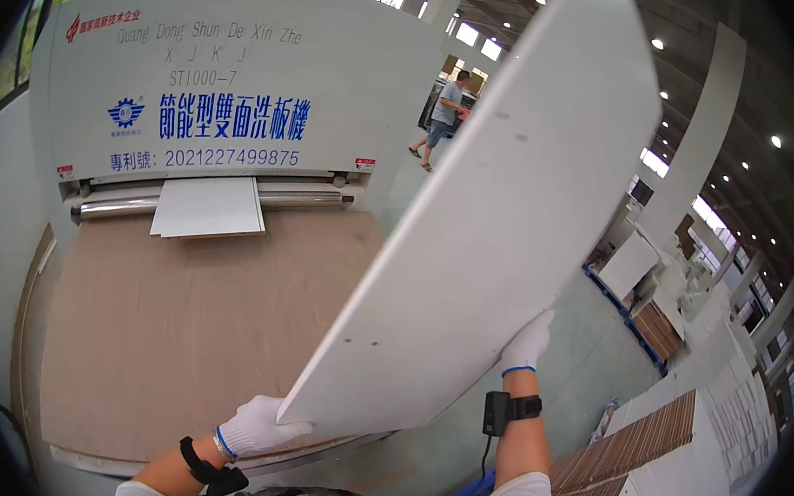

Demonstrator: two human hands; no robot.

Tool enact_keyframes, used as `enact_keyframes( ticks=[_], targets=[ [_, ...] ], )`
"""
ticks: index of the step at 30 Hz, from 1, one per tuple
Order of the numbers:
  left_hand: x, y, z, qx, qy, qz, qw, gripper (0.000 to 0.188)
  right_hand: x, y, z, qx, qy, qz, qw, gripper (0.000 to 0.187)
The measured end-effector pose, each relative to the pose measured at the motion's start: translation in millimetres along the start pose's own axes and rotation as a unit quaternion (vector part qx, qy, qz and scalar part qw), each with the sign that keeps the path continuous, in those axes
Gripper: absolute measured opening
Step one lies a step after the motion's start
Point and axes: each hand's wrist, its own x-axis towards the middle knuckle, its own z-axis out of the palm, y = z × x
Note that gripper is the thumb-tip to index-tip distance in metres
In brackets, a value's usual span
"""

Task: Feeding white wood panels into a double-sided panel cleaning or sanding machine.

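A large white panel [483,217] stands tilted up in front of me, with a few small holes in its face. My left hand [262,426], in a white glove, is closed round its lower left corner. On the panel's right edge, my gloved right hand [527,345] grips it, its fingers partly hidden behind the board. Beyond the left hand lies a brown board-topped table [196,316] before a big white machine [234,67]. Another white panel [211,207] sticks out from under the machine's metal roller [120,208].
Stacks of white and brown-edged boards [643,445] stand close on my right. Farther off, a blue pallet [629,318] carries more boards near a white column [704,142]. Another person [445,112] walks in the background beyond the machine.
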Motion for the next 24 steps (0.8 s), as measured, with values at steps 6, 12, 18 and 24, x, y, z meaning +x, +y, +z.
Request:
enact_keyframes(
  ticks=[6, 12, 18, 24],
  targets=[
    [-33.0, -70.2, 3.3, -0.247, 0.045, -0.048, 0.967, 0.036, -76.7, 18.1, 65.9, -0.22, -0.088, 0.014, 0.971, 0.061],
    [-70.7, -90.8, 8.5, -0.359, 0.089, -0.165, 0.914, 0.036, -111.9, 75.5, 97.3, -0.251, -0.171, 0.067, 0.95, 0.062],
    [-97.5, -92.8, 10.8, -0.284, 0.139, -0.153, 0.936, 0.034, -125.6, 117.6, 107.4, -0.238, -0.236, 0.076, 0.939, 0.062],
    [-125.9, -23.3, -9.4, -0.267, 0.192, -0.187, 0.926, 0.032, -146.0, 127.3, 119.9, -0.091, -0.278, 0.213, 0.932, 0.065]
  ],
)
